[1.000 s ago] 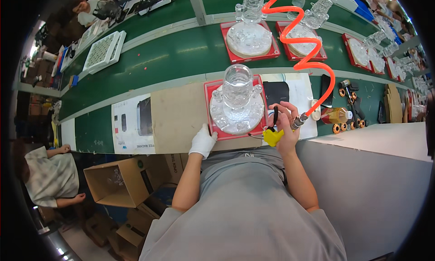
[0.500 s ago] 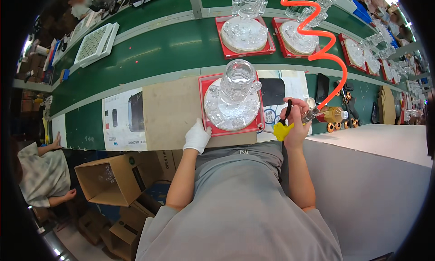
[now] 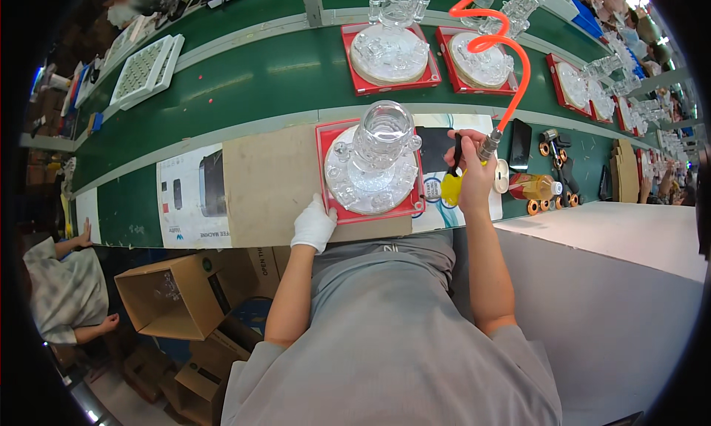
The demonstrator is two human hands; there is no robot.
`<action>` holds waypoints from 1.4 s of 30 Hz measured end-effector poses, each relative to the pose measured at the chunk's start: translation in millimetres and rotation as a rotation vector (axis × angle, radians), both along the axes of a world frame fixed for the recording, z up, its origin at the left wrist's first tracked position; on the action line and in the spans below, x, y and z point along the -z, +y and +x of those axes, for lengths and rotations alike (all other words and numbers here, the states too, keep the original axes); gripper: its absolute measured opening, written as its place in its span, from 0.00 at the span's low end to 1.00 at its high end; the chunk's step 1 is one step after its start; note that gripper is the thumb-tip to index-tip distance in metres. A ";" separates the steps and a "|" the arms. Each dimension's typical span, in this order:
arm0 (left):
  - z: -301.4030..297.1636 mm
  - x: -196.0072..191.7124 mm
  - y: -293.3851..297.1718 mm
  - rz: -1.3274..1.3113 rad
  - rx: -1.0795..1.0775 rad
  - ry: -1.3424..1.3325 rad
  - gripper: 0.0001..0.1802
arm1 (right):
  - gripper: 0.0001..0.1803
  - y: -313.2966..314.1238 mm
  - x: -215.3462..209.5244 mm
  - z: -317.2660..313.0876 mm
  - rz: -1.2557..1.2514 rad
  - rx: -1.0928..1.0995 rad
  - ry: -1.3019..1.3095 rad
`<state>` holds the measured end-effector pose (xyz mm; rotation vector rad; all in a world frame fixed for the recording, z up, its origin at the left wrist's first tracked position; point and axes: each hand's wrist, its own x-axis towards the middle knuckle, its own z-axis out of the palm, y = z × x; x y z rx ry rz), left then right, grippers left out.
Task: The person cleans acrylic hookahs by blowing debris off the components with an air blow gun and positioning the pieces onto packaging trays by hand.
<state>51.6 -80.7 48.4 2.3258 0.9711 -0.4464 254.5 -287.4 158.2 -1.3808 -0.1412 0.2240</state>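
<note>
In front of me a square red tray holds a round whitish base with clear parts around it and a clear hollow cylinder standing up in the middle. My left hand, in a white glove, grips the tray by its near left corner. Bare, my right hand is wrapped round a yellow air blow gun with a black lever. Its thin nozzle points left at the tray's near right side. From a metal coupling on the gun, an orange coiled hose runs upward.
Similar red trays line the green bench behind. At right lie a bottle of amber liquid, a black phone, a round white piece and several copper-coloured rings. Cardboard covers the bench. A co-worker is at far left.
My right hand has risen a little with the blow gun, and the gun has turned more upright. The hose's coils have swung left. My left hand stays at the tray's corner.
</note>
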 end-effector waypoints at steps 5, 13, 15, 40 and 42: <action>1.6 0.9 -1.1 0.001 -0.002 0.011 0.23 | 0.07 -12.4 0.3 -17.8 0.002 0.002 0.029; 0.6 5.0 0.8 -0.007 0.002 0.005 0.23 | 0.07 -10.0 2.5 -27.2 0.102 0.004 -0.008; 0.7 6.1 0.8 0.001 0.002 0.007 0.23 | 0.07 -11.6 6.2 -26.2 0.064 0.006 -0.007; 76.1 -12.2 -143.8 -0.177 0.517 -0.179 0.19 | 0.10 -67.5 -5.1 -42.0 0.158 0.099 -0.032; 88.8 5.0 -149.0 -0.134 0.518 -0.178 0.18 | 0.10 -71.3 -6.4 -46.3 0.183 0.093 -0.020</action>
